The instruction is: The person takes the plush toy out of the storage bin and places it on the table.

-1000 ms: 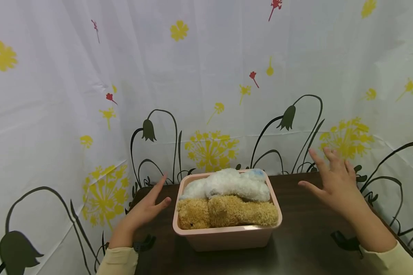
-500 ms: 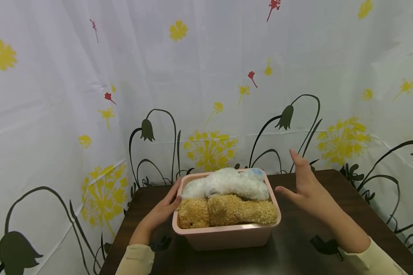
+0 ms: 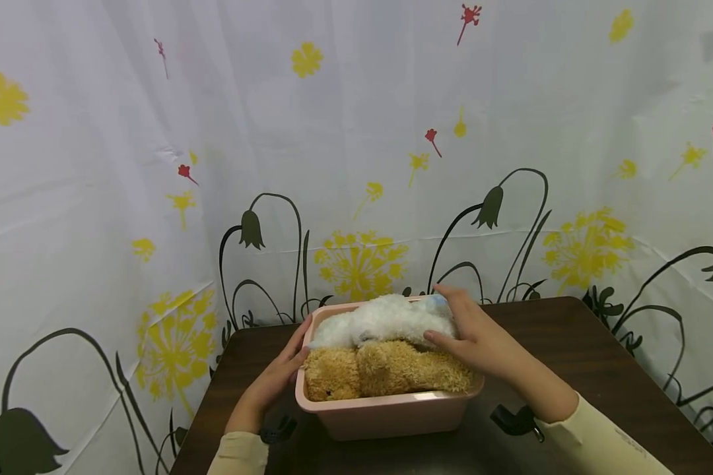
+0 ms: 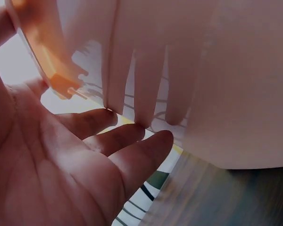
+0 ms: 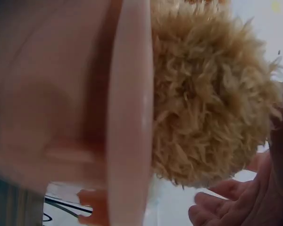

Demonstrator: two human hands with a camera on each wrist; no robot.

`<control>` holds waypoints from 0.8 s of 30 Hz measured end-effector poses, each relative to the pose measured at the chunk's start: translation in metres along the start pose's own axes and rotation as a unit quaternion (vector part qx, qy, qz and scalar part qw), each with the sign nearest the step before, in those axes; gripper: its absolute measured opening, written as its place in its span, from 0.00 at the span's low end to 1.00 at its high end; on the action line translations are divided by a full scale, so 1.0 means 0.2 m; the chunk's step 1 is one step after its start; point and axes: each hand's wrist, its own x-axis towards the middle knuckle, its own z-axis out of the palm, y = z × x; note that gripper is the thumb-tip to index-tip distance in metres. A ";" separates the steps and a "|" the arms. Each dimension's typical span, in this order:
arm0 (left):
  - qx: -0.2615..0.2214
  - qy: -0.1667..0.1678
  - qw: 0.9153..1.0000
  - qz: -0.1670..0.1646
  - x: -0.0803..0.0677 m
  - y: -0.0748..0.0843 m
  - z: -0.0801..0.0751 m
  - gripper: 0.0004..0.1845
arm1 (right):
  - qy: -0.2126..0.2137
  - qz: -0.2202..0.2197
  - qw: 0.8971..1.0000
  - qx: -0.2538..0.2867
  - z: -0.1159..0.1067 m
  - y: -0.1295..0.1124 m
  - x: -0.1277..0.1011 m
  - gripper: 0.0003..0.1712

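Tub (image 3: pixel 395 422) from above; wrist views nearer

Legible text, labels, brands, numbers, signs: none in the head view or either wrist view. One candidate only, head view: right sleeve (image 3: pixel 591 435) bears a small, faint, greyish marking (image 3: pixel 634 441) running along the forearm. Too small and blurred to read; cannot tell whether it is lettering or pattern.
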 end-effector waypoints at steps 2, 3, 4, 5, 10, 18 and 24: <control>-0.007 0.001 1.000 0.001 0.00 -0.01 0.01 0.36 | -0.001 -0.010 1.000 -0.001 0.01 -0.01 0.01 0.50; -0.009 0.001 1.000 0.002 0.00 -0.02 0.01 0.36 | -0.004 -0.015 1.000 -0.002 0.02 -0.02 0.01 0.47; -0.010 0.001 1.000 0.004 0.00 -0.02 0.02 0.36 | -0.008 -0.021 1.000 -0.003 0.03 -0.03 0.01 0.46; -0.012 0.001 1.000 0.005 0.00 -0.03 0.02 0.36 | -0.015 -0.025 1.000 -0.002 0.03 -0.04 0.01 0.45; -0.013 0.014 1.000 0.009 -0.01 -0.03 0.03 0.36 | -0.061 -0.035 0.997 -0.021 0.05 -0.08 0.09 0.44; 0.006 0.036 0.999 0.017 0.01 -0.04 0.05 0.37 | -0.151 -0.055 0.981 -0.107 0.08 -0.10 0.28 0.49; 0.003 0.031 0.999 0.018 0.04 -0.07 0.05 0.37 | -0.154 -0.074 0.966 -0.192 0.11 -0.11 0.33 0.53</control>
